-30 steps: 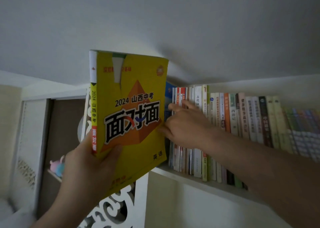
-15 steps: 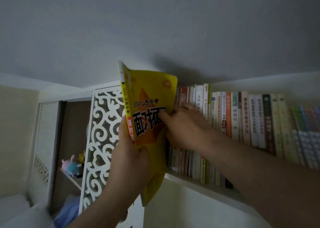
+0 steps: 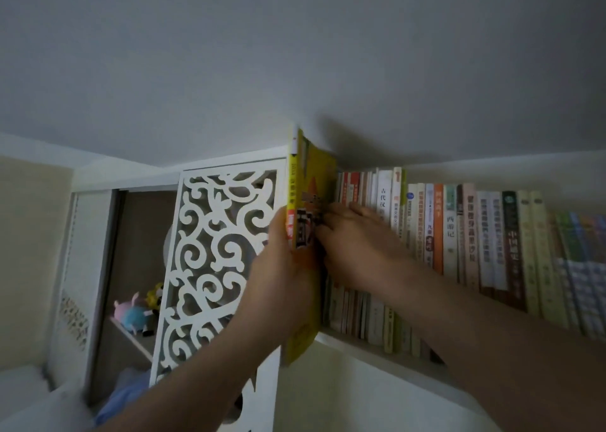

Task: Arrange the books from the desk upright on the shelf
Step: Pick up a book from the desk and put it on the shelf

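My left hand (image 3: 282, 267) grips a tall yellow book (image 3: 310, 188) by its spine edge and holds it upright at the left end of the row of books (image 3: 459, 234) on the white shelf (image 3: 354, 344). The book's spine faces me and its lower corner hangs below the shelf's front edge. With straight fingers, my right hand (image 3: 354, 244) presses against the leftmost standing books, right beside the yellow cover. The row stands upright, spines out, and runs off to the right.
A white fretwork side panel (image 3: 213, 261) closes the shelf's left end, right next to the yellow book. Behind it is a brown compartment with plush toys (image 3: 136, 312) on a lower shelf. The ceiling is close above the books.
My left hand has swung the yellow book from cover-facing to edge-on and moved it right, up to the row's left end. My right hand has stayed on the leftmost books.
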The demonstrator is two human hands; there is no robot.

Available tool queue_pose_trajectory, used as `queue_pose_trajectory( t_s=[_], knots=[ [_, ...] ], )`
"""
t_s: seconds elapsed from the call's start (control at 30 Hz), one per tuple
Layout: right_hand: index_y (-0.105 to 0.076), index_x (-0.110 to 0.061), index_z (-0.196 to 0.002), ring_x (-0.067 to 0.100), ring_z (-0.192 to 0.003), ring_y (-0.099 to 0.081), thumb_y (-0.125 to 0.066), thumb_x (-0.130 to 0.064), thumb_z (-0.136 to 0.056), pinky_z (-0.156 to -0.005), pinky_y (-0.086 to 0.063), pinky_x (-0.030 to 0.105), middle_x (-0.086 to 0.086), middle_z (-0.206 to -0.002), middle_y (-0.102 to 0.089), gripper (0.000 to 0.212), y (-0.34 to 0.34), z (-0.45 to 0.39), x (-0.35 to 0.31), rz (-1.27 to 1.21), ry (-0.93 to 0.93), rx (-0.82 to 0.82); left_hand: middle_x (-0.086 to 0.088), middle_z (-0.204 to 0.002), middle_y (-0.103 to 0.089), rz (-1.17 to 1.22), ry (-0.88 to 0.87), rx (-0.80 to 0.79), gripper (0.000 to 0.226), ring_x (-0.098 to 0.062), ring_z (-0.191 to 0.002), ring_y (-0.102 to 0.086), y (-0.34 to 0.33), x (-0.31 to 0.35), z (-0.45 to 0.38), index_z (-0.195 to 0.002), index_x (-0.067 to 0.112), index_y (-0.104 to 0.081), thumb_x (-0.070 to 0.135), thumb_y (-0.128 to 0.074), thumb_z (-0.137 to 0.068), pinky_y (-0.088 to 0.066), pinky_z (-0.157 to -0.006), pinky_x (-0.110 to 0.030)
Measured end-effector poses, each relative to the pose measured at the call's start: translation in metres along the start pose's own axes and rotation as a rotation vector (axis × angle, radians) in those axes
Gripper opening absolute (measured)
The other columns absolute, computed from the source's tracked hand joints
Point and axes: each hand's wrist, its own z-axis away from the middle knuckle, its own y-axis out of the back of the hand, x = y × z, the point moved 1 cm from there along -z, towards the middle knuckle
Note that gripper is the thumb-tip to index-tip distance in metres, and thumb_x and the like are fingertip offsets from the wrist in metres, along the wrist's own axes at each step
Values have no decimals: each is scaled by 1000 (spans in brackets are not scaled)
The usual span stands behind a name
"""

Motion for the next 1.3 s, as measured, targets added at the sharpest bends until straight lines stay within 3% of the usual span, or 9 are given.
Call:
queue_pose_trajectory(
  t_s=[0.13,0.23,0.37,0.57,0.7,0.83,1.03,1.2,1.3],
  knots=[
    [-69,-29,-125,19,-141,-42,-58,-43,-91,-124,-25,46,-7,-135,-63,37,5,0,0,5,12,-40,-1,-120,-60,-189,-68,78,54,-21,-100,-61,-33,-26,-39,-153,32,-29,23,-46,-103,-57,-83,-47],
    [-69,-27,-122,19,-140,-45,-43,-39,-94,-123,-29,45,-6,-135,-65,39,5,0,-1,0,6,-9,-8,-112,-55,-346,-243,269,50,-22,-95,-48,-48,-56,-45,-150,15,-47,30,-48,-103,-48,-84,-42],
    [-58,-29,-135,16,-140,-47,-38,-38,-98,-123,-32,42,-8,-143,-61,44,1,-3,-1,-88,-51,44,4,-132,-39,-286,-228,274,55,-10,-112,-36,-55,-61,-52,-162,34,-29,46,-25,-108,-31,-96,-30],
    [-60,-31,-133,15,-150,-38,-43,-37,-99,-127,-20,41,-8,-147,-59,39,0,0,-2,-15,-39,-24,-1,-159,-19,-207,-124,181,55,-22,-143,-22,-61,-71,-56,-161,53,-8,57,-14,-106,-25,-118,-45],
    [-63,-27,-133,17,-147,-43,-35,-38,-94,-125,-29,45,-5,-143,-63,50,-1,0,-3,66,-39,-54,-3,-164,-19,-218,-152,189,58,-25,-142,-27,-65,-81,-59,-162,48,-7,59,-11,-105,-31,-115,-46],
    [-69,-22,-130,21,-146,-46,-37,-39,-90,-121,-37,50,-2,-140,-65,54,-1,-1,-5,160,-24,-126,0,-161,-32,-149,-154,203,58,-24,-130,-38,-63,-92,-62,-161,47,-24,58,-21,-104,-40,-103,-46],
    [-66,-29,-132,18,-154,-30,-40,-40,-95,-127,-22,47,-7,-148,-56,47,0,-3,-8,258,-16,-222,0,-157,-46,-124,-176,283,51,-26,-122,-47,-67,-100,-63,-152,41,-48,54,-36,-104,-45,-94,-44],
    [-59,-36,-141,19,-161,-9,-36,-47,-101,-129,-7,53,-13,-158,-45,47,0,-3,-20,281,-48,-300,-17,-160,-41,-270,-217,274,55,-39,-132,-47,-79,-98,-62,-160,30,-36,43,-40,-107,-42,-102,-53],
    [-37,-36,-158,22,-162,8,-32,-54,-102,-128,2,58,-12,-169,-28,59,-4,-3,-27,314,-66,-347,-25,-159,-38,-332,-235,251,57,-45,-137,-45,-81,-95,-64,-162,22,-32,34,-36,-107,-39,-108,-59]
  ],
)
